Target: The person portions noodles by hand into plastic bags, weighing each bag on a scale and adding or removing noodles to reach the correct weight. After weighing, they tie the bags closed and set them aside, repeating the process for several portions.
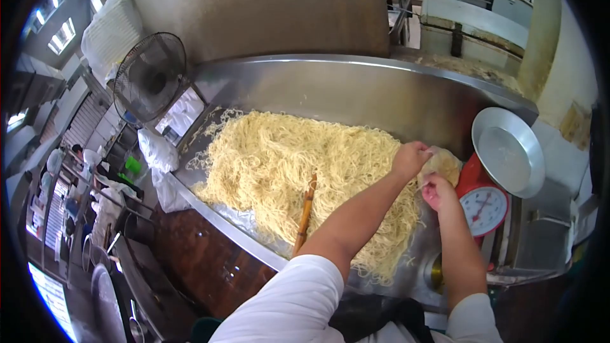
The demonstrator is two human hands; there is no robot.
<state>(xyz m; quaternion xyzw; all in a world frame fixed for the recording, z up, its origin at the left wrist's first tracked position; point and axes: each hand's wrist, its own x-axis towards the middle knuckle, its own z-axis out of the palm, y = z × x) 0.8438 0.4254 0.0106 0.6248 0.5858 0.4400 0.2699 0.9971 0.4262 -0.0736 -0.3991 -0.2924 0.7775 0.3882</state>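
A clear plastic bag (447, 165) with pale noodles in it sits over the right end of a steel tray-like table (406, 86). My left hand (410, 159) is closed on the bag's upper left edge, and my right hand (437, 190) pinches its lower edge. A big heap of loose yellow noodles (273, 152) covers much of the table, left of both hands. Into its front side leans a brown bamboo stick (306, 213). Just right of the bag stands a red dial scale (484, 206) with a round metal pan (508, 152) on top.
A black fan (150, 77) stands at the table's far left corner. White plastic bags (159, 151) hang by the left edge. The raised steel back wall bounds the far side. A yellow roll-like object (436, 273) lies near my right forearm. Another person (89, 155) is far left.
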